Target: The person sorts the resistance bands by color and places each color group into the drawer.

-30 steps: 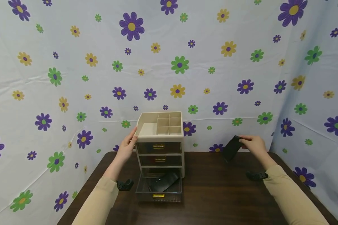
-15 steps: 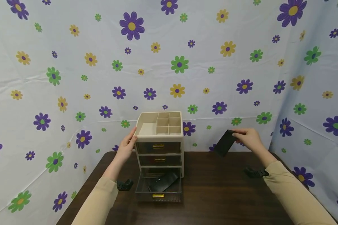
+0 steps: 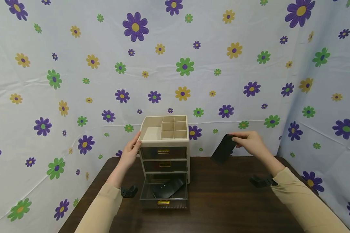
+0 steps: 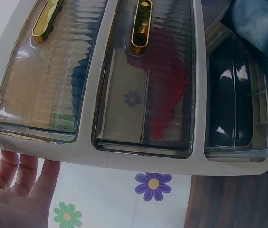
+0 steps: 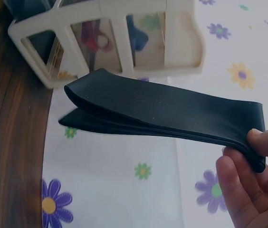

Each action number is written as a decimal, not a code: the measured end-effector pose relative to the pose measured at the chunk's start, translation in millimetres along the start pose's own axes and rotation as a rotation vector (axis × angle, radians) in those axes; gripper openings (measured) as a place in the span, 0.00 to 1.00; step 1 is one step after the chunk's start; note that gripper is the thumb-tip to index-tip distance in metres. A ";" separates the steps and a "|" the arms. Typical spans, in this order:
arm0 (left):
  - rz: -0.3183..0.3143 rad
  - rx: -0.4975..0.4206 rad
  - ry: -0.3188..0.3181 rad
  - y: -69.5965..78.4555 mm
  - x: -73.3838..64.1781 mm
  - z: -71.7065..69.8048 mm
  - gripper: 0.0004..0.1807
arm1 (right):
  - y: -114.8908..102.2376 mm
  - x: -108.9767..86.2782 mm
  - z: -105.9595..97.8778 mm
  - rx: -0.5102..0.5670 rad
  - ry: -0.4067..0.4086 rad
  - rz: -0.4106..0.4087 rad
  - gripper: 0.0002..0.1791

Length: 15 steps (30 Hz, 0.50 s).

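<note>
My left hand grips the upper left edge of a cream desktop drawer organizer, thumb on the front and fingers along the side. Its bottom drawer is pulled out and contains a dark, flat rubbery sheet with small white marks, seen larger in the left wrist view. To the right of the organizer, my right hand pinches a folded black resistance band by one end, above the back of the table. In the right wrist view, the band's layers part toward the free end.
The two upper drawers are closed; red and blue things show through their clear fronts in the left wrist view. An open sectioned tray tops the organizer. Behind the dark wooden table hangs a flowered cloth.
My right hand has carried the black band leftward, toward the organizer, and slightly up. My left hand stays on the organizer, and the drawers have not moved.
</note>
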<state>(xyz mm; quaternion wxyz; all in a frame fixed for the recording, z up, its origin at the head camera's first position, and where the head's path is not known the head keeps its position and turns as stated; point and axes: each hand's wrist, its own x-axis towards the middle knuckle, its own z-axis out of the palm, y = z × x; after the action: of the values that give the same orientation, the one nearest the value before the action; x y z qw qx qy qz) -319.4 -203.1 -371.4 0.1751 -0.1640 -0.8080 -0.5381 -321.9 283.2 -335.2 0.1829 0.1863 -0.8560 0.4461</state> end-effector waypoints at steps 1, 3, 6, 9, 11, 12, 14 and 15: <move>0.008 0.004 0.005 -5.2 1.4 0.4 0.28 | -2.8 -0.6 1.3 0.006 -0.007 -0.008 0.16; 0.002 0.003 0.006 -5.1 1.4 0.7 0.28 | -8.5 -1.9 4.4 0.019 -0.021 -0.017 0.16; -0.002 0.003 0.009 -4.6 0.7 1.1 0.28 | -16.5 -3.9 10.1 0.038 -0.039 -0.030 0.16; -0.003 0.002 0.009 -4.7 0.2 1.0 0.28 | -21.8 -5.6 17.2 0.062 -0.044 -0.044 0.15; -0.001 0.002 0.010 -4.5 0.2 0.7 0.28 | -24.2 -7.3 22.0 0.080 -0.050 -0.058 0.15; -0.001 0.002 0.012 -4.4 0.3 0.7 0.28 | -25.0 -8.1 24.4 0.090 -0.055 -0.062 0.14; 0.001 0.003 0.013 -3.9 0.7 0.8 0.28 | -26.2 -9.9 28.7 0.109 -0.069 -0.072 0.14; 0.002 0.004 0.014 -3.6 0.9 0.9 0.28 | -26.6 -10.8 30.7 0.118 -0.079 -0.077 0.14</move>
<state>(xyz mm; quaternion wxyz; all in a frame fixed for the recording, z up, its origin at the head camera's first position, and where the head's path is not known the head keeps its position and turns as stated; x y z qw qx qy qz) -321.9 -203.6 -374.3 0.1814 -0.1607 -0.8076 -0.5376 -304.3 245.2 -338.3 0.1546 0.2471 -0.8270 0.4807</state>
